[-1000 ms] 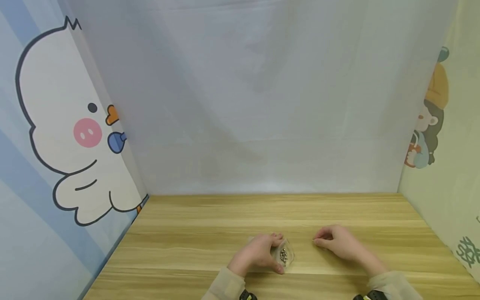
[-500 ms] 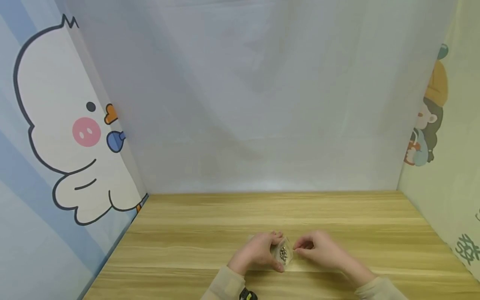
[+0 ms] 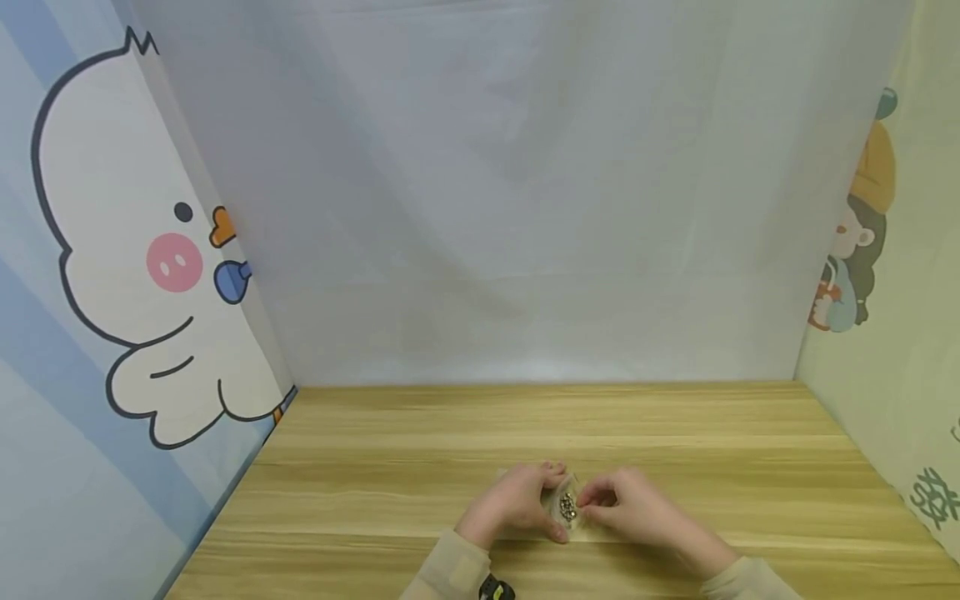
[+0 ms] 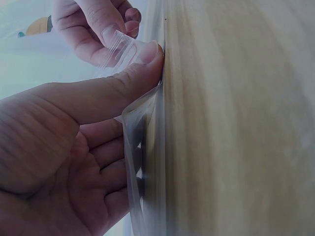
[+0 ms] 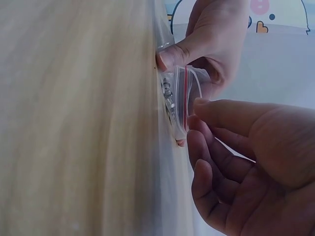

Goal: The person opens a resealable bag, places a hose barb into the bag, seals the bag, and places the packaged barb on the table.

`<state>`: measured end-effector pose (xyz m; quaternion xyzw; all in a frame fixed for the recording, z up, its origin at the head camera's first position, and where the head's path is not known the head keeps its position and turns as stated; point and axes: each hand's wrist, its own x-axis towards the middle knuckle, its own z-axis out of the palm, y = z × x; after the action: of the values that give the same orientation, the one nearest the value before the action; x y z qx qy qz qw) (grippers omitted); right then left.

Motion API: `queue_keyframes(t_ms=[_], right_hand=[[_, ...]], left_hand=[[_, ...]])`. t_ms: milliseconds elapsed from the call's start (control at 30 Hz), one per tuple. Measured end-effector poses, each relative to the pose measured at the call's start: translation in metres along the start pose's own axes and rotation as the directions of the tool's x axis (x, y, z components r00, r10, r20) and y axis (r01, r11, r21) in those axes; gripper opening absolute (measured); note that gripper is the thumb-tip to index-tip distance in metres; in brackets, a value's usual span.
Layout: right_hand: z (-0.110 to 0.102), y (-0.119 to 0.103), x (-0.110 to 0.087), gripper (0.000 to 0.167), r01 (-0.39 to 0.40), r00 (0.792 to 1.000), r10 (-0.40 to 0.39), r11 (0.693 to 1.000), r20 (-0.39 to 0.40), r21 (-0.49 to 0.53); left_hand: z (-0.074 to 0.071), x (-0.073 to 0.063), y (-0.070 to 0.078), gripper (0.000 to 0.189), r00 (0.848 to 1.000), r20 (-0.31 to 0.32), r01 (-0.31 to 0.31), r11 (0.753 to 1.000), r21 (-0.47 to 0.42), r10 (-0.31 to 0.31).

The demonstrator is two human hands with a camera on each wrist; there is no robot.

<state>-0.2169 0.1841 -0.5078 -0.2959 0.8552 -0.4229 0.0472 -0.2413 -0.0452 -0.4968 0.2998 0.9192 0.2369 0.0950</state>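
Observation:
A small clear zip bag (image 5: 194, 83) with a red line along its seal holds several small shiny metal pieces (image 3: 567, 506), which show clearest in the head view. My left hand (image 3: 510, 504) grips the bag from the left, thumb on the near edge and fingers on the far edge. Its mouth faces right. At that mouth are the thumb and forefinger of my right hand (image 3: 630, 508), their tips right at the lip and close to each other. The other right fingers (image 5: 202, 172) curl loosely below. I cannot tell whether anything sits between the right fingertips.
The bag lies on a light wood-grain table (image 3: 375, 467). A pale grey cloth (image 3: 525, 208) hangs behind it, with a cartoon-printed blue cloth (image 3: 45, 417) at left and a pale green printed one (image 3: 892, 375) at right.
My right hand has moved left from the table beside the bag to the bag's mouth, its thumb and forefinger pinched together on the way. My left hand has kept its grip.

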Motion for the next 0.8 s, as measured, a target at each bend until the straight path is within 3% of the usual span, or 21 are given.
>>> queue_keyframes(t_ms=[300,533,800], right_hand=[[0.004,-0.007,-0.005,0.004,0.002,0.999,-0.002,1.000,0.036,-0.004],[0.011,-0.013,-0.011,0.005,0.015,0.995,-0.022,0.997,0.096,0.072],[0.016,-0.013,-0.012,0.006,-0.046,0.997,0.043,0.998,0.063,0.045]], left_hand=[[0.000,0.000,-0.001,0.087,1.000,-0.002,0.002,1.000,-0.023,-0.002],[0.000,0.000,-0.001,0.086,1.000,0.001,0.017,0.999,-0.036,-0.017],[0.001,0.001,-0.002,0.088,1.000,0.008,0.003,1.000,-0.027,-0.003]])
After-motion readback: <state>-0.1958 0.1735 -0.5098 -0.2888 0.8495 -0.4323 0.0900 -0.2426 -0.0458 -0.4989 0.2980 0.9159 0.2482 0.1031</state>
